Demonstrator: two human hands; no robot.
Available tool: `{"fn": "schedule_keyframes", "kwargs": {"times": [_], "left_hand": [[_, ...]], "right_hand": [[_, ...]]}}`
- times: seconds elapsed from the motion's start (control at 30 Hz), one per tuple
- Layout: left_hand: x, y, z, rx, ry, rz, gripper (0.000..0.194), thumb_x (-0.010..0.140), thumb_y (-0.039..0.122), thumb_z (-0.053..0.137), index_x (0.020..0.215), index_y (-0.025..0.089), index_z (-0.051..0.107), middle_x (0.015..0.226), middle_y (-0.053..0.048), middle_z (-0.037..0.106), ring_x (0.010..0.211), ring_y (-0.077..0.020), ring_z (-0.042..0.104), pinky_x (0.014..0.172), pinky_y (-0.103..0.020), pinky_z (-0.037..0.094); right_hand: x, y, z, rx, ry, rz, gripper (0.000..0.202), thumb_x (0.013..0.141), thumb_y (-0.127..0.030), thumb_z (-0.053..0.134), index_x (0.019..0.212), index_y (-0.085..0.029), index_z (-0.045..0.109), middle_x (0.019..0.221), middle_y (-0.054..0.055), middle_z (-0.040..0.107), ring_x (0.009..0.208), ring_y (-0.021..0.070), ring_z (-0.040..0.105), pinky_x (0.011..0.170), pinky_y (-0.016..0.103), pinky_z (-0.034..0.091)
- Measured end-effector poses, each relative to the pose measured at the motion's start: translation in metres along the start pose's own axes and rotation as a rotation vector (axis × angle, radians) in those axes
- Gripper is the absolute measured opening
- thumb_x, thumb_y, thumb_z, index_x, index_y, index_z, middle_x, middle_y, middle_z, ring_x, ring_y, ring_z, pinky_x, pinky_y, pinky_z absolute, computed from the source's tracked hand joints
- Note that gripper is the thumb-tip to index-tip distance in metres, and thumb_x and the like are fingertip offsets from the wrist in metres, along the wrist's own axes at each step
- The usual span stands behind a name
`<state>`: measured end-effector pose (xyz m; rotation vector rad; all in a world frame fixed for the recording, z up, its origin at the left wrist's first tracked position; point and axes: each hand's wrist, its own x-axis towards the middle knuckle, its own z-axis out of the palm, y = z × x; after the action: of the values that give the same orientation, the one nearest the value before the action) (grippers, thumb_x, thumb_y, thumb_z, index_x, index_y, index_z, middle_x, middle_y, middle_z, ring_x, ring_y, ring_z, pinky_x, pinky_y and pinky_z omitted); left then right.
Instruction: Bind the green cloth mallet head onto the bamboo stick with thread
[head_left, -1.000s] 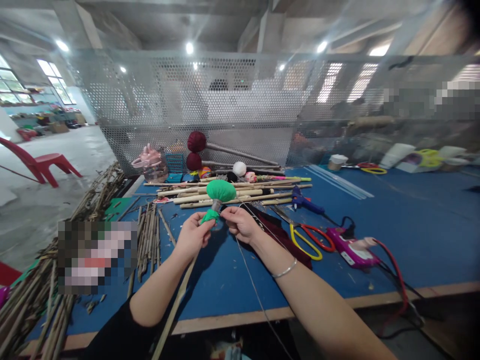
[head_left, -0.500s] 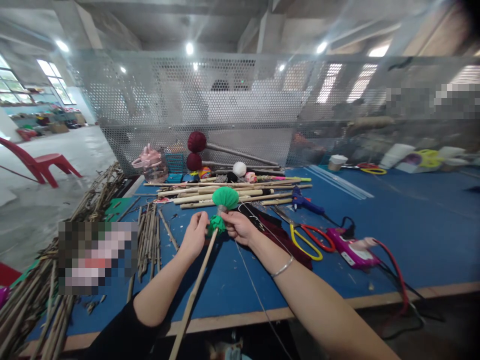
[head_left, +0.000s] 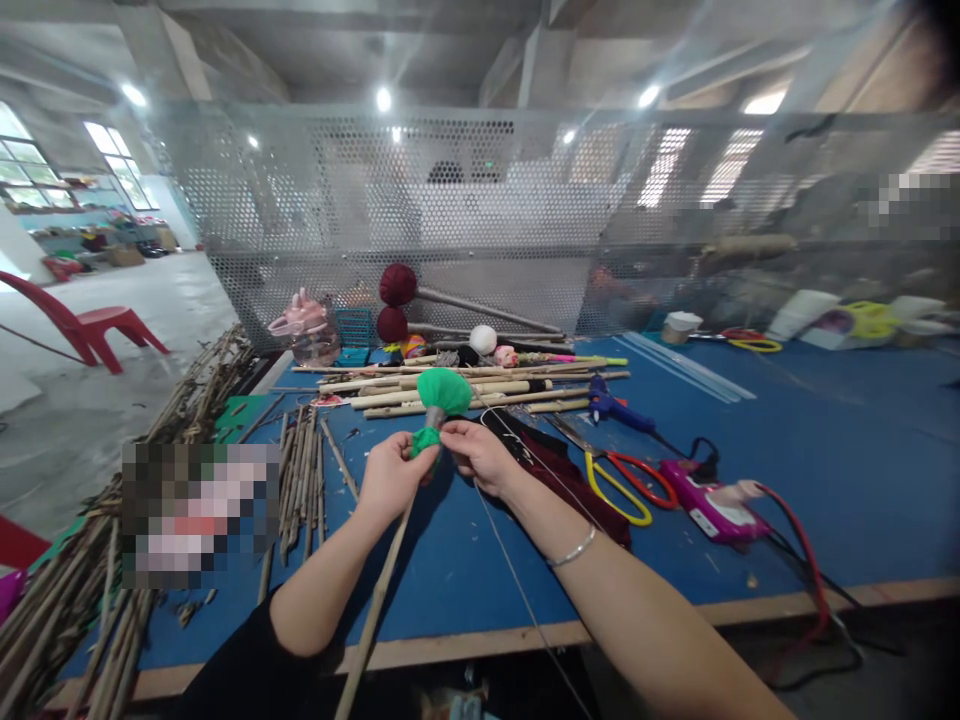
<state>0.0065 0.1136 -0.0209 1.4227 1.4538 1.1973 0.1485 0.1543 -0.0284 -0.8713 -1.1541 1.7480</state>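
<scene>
A wooden stick [head_left: 381, 590] slants up from the table's front edge, topped with a rounded green cloth head [head_left: 444, 391]. Grey thread [head_left: 434, 417] is wound around the cloth below the head, and a gathered green frill [head_left: 424, 440] sticks out under it. With fingers closed, my left hand [head_left: 391, 474] grips the frill and the stick top. On the other side my right hand [head_left: 480, 455] pinches at the frill's right edge beside the winding; its fingertips partly hide what they hold. A loose thread [head_left: 512, 572] runs from near my right hand down past the table edge.
Scissors [head_left: 634, 487] and a dark red cloth [head_left: 551, 470] lie right of my hands, near a blue glue gun [head_left: 611, 405] and a magenta power strip [head_left: 712, 505]. Bundled twigs [head_left: 301, 480] lie left. Behind are sticks [head_left: 480, 386], dark red ball-headed sticks [head_left: 397, 286] and a perforated screen [head_left: 465, 220].
My left hand has shifted right and closed over the frill and stick top, where the frill showed more before. The green head has moved slightly left and up.
</scene>
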Motion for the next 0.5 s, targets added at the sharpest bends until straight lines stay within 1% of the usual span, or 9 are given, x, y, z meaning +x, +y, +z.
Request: {"fn": "schedule_keyframes", "kwargs": {"times": [0.07,0.13,0.3,0.4,0.47,0.5], "left_hand": [[0.001,0.003,0.0,-0.17,-0.028,-0.069,0.03,0.065,0.042,0.064,0.07,0.015,0.051,0.051,0.004,0.055,0.042,-0.0085,0.05,0.042,-0.019,0.038],[0.001,0.007,0.001,-0.321,-0.063,-0.111,0.032,0.063,0.041,0.067,0.071,0.015,0.051,0.055,0.003,0.057,0.041,-0.0074,0.051,0.042,-0.018,0.04],[-0.002,0.015,0.0,-0.603,-0.224,-0.212,0.033,0.061,0.038,0.071,0.073,0.013,0.054,0.062,-0.001,0.062,0.043,-0.0053,0.052,0.04,-0.015,0.04],[-0.002,0.013,-0.001,-0.681,-0.333,-0.335,0.028,0.067,0.036,0.067,0.077,0.012,0.057,0.064,-0.003,0.063,0.044,-0.0061,0.054,0.04,-0.015,0.041],[-0.001,0.009,0.0,-0.648,-0.405,-0.439,0.029,0.073,0.038,0.059,0.082,0.011,0.059,0.066,-0.006,0.063,0.049,-0.0082,0.057,0.042,-0.015,0.041],[-0.001,0.007,0.0,-0.595,-0.422,-0.478,0.033,0.075,0.042,0.055,0.084,0.01,0.059,0.068,-0.008,0.064,0.052,-0.0098,0.058,0.043,-0.017,0.042]], "right_hand": [[-0.001,-0.004,-0.001,0.003,0.021,-0.019,0.031,0.058,-0.036,0.072,0.068,-0.016,0.051,0.04,-0.012,0.03,0.033,0.0018,0.016,0.032,0.017,0.007],[-0.002,-0.007,-0.001,0.026,0.018,-0.026,0.03,0.059,-0.036,0.072,0.068,-0.016,0.051,0.04,-0.012,0.03,0.033,0.0018,0.016,0.032,0.017,0.007],[-0.003,-0.012,-0.001,0.136,0.004,-0.05,0.034,0.057,-0.035,0.074,0.069,-0.016,0.049,0.042,-0.012,0.028,0.034,0.0012,0.013,0.032,0.017,0.004],[-0.003,-0.009,-0.004,0.131,-0.043,-0.04,0.035,0.059,-0.038,0.073,0.075,-0.016,0.052,0.041,-0.012,0.028,0.034,0.0013,0.011,0.032,0.018,0.004],[-0.001,-0.005,-0.006,0.084,-0.081,0.015,0.036,0.061,-0.042,0.071,0.077,-0.015,0.053,0.04,-0.012,0.031,0.033,0.0011,0.011,0.033,0.018,0.003],[0.0,-0.003,-0.007,0.054,-0.085,0.04,0.036,0.062,-0.043,0.07,0.075,-0.014,0.053,0.039,-0.012,0.031,0.033,0.001,0.011,0.033,0.018,0.003]]}}
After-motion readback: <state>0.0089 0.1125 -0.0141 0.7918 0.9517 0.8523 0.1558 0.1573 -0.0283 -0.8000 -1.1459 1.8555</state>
